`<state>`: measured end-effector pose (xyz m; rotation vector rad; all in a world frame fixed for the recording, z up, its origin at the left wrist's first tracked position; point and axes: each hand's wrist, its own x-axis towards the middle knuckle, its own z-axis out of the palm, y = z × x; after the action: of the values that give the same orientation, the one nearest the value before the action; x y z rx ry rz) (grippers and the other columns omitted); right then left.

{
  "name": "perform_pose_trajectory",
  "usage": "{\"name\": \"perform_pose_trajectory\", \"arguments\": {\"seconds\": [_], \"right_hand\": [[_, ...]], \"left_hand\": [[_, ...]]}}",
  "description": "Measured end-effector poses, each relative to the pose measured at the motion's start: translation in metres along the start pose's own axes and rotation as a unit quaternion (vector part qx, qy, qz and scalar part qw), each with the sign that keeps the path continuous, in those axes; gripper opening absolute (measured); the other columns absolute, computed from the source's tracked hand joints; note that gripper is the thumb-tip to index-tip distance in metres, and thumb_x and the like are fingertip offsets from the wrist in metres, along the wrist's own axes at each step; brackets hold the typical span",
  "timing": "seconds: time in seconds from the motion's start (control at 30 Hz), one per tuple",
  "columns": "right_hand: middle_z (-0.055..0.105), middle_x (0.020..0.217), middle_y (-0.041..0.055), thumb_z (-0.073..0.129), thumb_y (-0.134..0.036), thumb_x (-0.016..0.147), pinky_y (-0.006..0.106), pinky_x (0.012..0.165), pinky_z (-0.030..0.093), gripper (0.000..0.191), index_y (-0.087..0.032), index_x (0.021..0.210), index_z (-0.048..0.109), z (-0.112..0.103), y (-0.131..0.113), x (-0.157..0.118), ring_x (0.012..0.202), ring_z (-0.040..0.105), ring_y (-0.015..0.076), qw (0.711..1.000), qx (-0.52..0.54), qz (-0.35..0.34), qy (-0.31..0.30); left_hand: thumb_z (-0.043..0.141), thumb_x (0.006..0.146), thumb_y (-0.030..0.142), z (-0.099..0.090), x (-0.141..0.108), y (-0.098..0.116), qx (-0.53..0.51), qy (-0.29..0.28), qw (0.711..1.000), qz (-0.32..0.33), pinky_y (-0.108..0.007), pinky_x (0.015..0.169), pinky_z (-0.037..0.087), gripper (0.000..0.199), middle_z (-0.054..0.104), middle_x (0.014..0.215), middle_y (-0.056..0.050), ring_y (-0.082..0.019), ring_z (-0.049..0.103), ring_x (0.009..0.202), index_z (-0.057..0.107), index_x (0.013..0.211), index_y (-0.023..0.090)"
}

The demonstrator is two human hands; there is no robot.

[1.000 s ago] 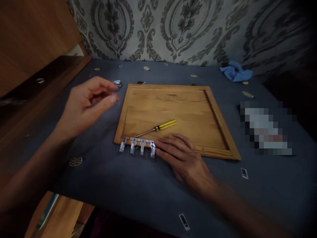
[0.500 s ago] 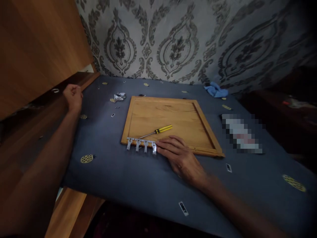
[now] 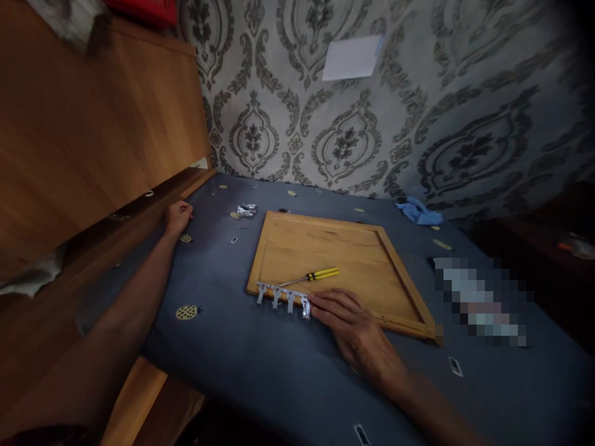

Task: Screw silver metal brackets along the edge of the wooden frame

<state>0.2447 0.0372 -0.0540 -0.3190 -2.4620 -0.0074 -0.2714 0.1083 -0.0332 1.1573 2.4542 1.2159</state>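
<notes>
A framed wooden panel [image 3: 320, 251] lies flat on a dark blue cloth with a pineapple print. Across it rests a screwdriver [image 3: 324, 273] with a yellow and black handle, its tip toward the front left. Several silver metal pieces [image 3: 290, 301], like hinge parts, sit in a row along the panel's front edge. My right hand [image 3: 356, 322] lies over that edge, fingers stretched out, fingertips by the rightmost metal piece. At the cloth's left border, my left hand [image 3: 179, 217] is closed with curled fingers; whatever may be inside is hidden.
More silver metal parts [image 3: 246, 210] lie behind the panel's left corner. A blue crumpled cloth [image 3: 419, 212] is at the back right, with a blurred-out packet [image 3: 481, 303] nearer. A wooden cabinet [image 3: 106, 118] borders the left, and a patterned wall [image 3: 297, 118] stands behind.
The view has tilted up, so everything sits lower and further right. My left hand has moved slightly right toward the cloth. My right hand stays on the panel's edge.
</notes>
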Motion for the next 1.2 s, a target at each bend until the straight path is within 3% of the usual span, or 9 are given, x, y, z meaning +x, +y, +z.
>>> {"name": "perform_pose_trajectory", "arguments": {"seconds": [0.2,0.53,0.77,0.97,1.2], "right_hand": [[0.085,0.123,0.0122,0.054,-0.004,0.099,0.049,0.096,0.067,0.047,-0.025,0.133,0.078,-0.003,-0.004,0.002,0.112,0.079,0.0249,1.000,0.003,0.009,-0.009],[0.086,0.120,0.0102,0.053,-0.002,0.096,0.048,0.096,0.067,0.050,-0.026,0.131,0.079,0.004,-0.001,-0.003,0.110,0.080,0.0247,1.000,-0.009,0.006,0.001],[0.084,0.126,0.0108,0.055,-0.001,0.097,0.048,0.098,0.068,0.053,-0.026,0.139,0.075,0.000,-0.009,-0.001,0.113,0.079,0.0248,1.000,-0.011,0.017,-0.009],[0.085,0.122,0.0120,0.050,-0.001,0.101,0.046,0.094,0.070,0.049,-0.023,0.136,0.077,-0.003,-0.012,0.004,0.110,0.080,0.0251,1.000,-0.026,0.016,-0.003],[0.084,0.124,0.0113,0.051,-0.001,0.101,0.045,0.099,0.067,0.048,-0.024,0.134,0.078,-0.004,-0.013,0.002,0.114,0.079,0.0237,0.999,-0.025,0.026,-0.011]], "left_hand": [[0.072,0.107,0.038,0.002,-0.001,-0.003,0.083,-0.018,0.996,0.020,-0.050,0.100,0.065,0.039,0.069,0.139,-0.012,-0.028,0.072,0.118,0.066,0.139,0.017],[0.072,0.107,0.038,0.004,-0.015,0.004,0.209,-0.038,0.973,0.089,-0.049,0.100,0.064,0.037,0.069,0.138,-0.012,-0.028,0.072,0.119,0.067,0.138,0.018],[0.072,0.107,0.038,0.004,-0.027,0.010,0.279,-0.034,0.954,0.105,-0.049,0.100,0.064,0.038,0.069,0.139,-0.012,-0.028,0.072,0.119,0.067,0.138,0.018],[0.072,0.107,0.038,0.003,-0.035,0.018,0.301,-0.033,0.946,0.116,-0.050,0.100,0.064,0.038,0.069,0.139,-0.012,-0.028,0.072,0.119,0.066,0.139,0.017],[0.072,0.107,0.038,0.001,-0.035,0.018,0.285,-0.035,0.949,0.132,-0.050,0.100,0.064,0.039,0.069,0.139,-0.012,-0.028,0.072,0.119,0.066,0.139,0.017]]}}
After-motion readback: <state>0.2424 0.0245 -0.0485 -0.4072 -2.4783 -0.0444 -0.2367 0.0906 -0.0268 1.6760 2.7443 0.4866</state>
